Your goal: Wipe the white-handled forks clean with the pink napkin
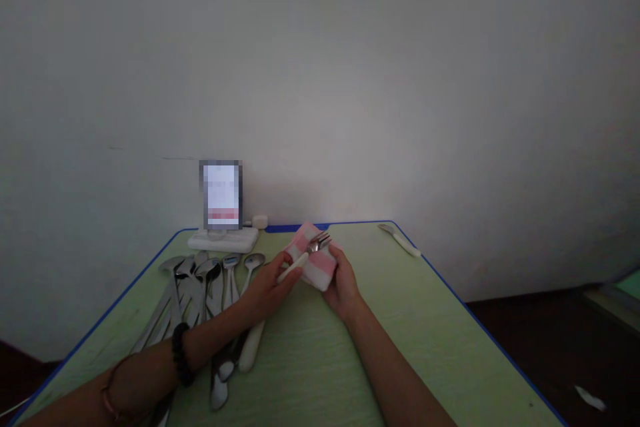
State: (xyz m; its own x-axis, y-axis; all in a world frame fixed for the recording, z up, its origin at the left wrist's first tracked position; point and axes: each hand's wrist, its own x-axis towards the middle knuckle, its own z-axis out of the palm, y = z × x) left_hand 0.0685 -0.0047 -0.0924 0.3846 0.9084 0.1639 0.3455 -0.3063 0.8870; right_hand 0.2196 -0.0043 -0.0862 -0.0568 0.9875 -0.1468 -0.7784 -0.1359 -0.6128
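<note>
The left hand [277, 283] grips a white-handled fork [295, 267]. Close beside it, the right hand [344, 283] holds a pink-and-white cloth [320, 269] behind the tines.

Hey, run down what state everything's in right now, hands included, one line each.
Left hand: closed on the fork's pale handle.
Right hand: holding the cloth.
Fork: tines up, over the cloth.
Cloth: bunched or folded, held up.
Screen: lit, upright, contents blurred.
Cutlery pile: loosely heaped, overlapping.
Separate utensil: lying near the table's right edge.
</note>
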